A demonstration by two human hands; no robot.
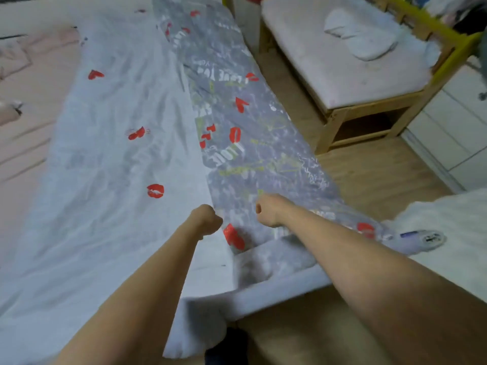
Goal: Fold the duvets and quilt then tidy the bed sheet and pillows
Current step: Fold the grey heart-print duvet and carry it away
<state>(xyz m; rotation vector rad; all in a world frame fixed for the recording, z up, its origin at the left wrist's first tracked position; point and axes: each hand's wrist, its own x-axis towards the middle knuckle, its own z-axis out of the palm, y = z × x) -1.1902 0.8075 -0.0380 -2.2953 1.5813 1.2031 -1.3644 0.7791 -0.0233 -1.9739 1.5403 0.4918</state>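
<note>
Both fists are curled tight on the duvet (237, 133): left hand (207, 219) at its fold line, right hand (267, 210) just beside, gripping the printed side.

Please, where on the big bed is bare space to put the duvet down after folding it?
The pink sheet left of the spread duvet is bare, bordered by a rumpled pink cloth toward the far end. The bed's right side is crowded: the duvet covers it, both hands, left and right, gripping its grey printed edge.
</note>
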